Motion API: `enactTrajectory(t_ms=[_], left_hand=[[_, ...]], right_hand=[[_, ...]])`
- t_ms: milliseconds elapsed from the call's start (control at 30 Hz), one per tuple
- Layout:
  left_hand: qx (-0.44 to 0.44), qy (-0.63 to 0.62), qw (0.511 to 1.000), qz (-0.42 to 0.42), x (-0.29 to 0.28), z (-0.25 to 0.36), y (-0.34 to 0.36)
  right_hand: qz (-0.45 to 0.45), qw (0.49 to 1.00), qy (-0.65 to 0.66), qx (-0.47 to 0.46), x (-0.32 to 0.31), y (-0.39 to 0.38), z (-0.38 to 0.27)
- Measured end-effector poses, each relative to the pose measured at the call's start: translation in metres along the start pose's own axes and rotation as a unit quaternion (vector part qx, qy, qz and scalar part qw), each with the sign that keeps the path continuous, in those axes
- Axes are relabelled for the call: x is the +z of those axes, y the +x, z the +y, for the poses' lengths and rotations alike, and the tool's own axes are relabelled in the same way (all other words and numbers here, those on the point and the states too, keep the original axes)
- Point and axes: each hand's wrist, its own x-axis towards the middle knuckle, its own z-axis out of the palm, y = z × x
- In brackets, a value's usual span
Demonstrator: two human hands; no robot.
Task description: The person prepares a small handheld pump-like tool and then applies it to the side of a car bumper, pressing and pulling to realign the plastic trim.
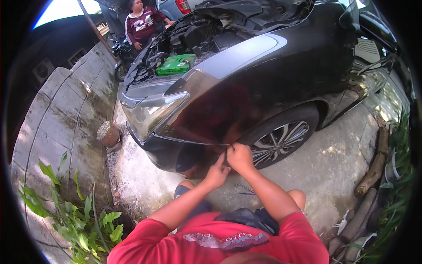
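I sit low beside the front corner of a black car (pixel 281 66), facing its bumper (pixel 162 154) and front wheel (pixel 281 140). At the wheel arch, where bumper and fender meet, my right hand (pixel 240 157) is closed, its fingers curled against the edge. Just below and to its left is my left hand (pixel 217 172), its index finger reaching up to the bumper's edge and the other fingers curled in. Whatever either hand grips is too small or hidden. Thin metal hand tools (pixel 245 189) lie on the concrete between my legs.
The engine bay is uncovered, with a green car battery (pixel 176 64) at its front. Beyond it sits a person (pixel 143 24) in a maroon jersey. A block wall (pixel 66 110) and leafy plants (pixel 79 215) stand left; logs (pixel 373 169) lie right.
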Motion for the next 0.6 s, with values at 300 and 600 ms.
enactTrajectory(t_ms=[300, 600], left_hand=[[0.024, -0.013, 1.000, -0.005, 0.015, -0.018, 0.004], [0.035, -0.043, 0.998, 0.003, 0.014, -0.020, 0.002]], right_hand=[[-0.219, 0.785, 0.546, 0.195, -0.035, -0.015, 0.002], [-0.221, 0.582, 0.736, 0.267, -0.024, -0.013, 0.005]])
